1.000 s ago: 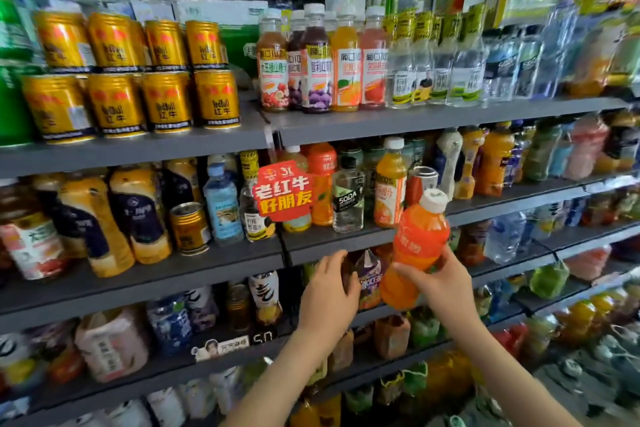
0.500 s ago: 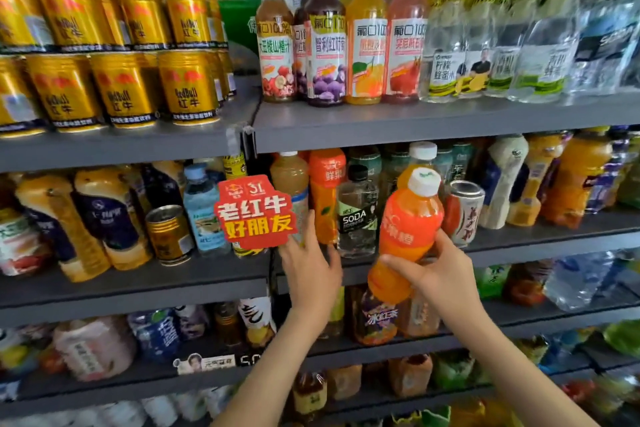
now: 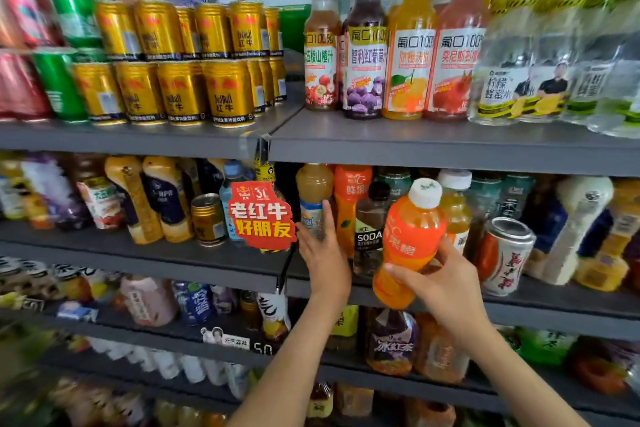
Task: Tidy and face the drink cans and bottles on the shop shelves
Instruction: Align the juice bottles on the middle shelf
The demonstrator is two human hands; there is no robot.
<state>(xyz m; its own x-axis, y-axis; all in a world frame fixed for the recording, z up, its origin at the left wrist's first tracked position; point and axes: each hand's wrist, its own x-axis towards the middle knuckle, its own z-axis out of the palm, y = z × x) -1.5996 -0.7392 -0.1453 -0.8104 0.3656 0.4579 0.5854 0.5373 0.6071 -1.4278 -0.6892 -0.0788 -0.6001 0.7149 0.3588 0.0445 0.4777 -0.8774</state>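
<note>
Orange bottle (image 3: 408, 243) not shelved yet, tilted, gripped by right hand (image 3: 446, 288). Left hand (image 3: 325, 260), fingers straight, touches pale juice bottle (image 3: 313, 198). Middle shelf (image 3: 554, 302) looks mostly unfaced.

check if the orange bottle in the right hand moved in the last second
Yes. The orange bottle has risen and shifted left against the red-and-white can, toward the soda bottle.

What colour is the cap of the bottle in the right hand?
White cap on the orange bottle; head view shows it best.
</note>
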